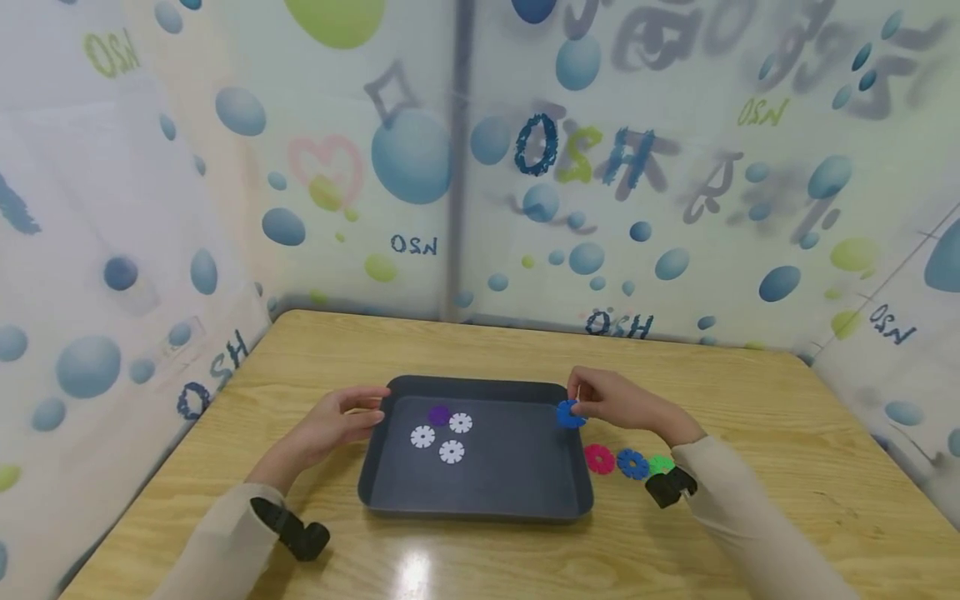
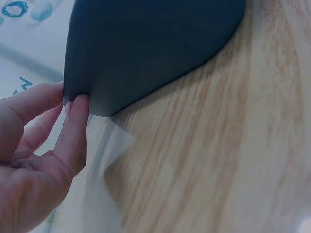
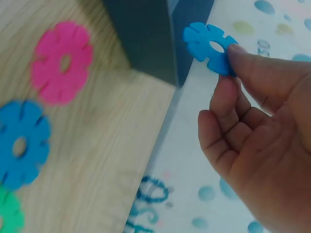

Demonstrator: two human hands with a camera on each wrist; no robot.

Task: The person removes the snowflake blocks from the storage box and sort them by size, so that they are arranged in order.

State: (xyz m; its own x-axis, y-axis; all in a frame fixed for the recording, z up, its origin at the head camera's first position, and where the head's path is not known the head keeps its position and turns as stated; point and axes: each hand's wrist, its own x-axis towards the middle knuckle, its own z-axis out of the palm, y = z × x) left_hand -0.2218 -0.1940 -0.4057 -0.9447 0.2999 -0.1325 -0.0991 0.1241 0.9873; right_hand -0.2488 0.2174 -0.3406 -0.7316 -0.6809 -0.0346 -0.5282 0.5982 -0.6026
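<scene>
Head feed: I read blue-green-blue "OSH" (image 1: 580,155) at 1 o'clock on the patterned sheeting (image 1: 420,292), and a smaller blue "OSH" (image 1: 621,325) at 3 o'clock. Another "OSH" (image 1: 222,367) slants up the side sheeting between 8 and 9. Signs: pink heart outline (image 1: 297,158), 10 o'clock; grey four-pointed star (image 1: 406,79), 11 o'clock. Grey brush-like characters (image 1: 660,37) toward 1 o'clock: illegible to me. Right-wrist feed: blue lettering (image 3: 152,189) at 6, partly blurred.
</scene>
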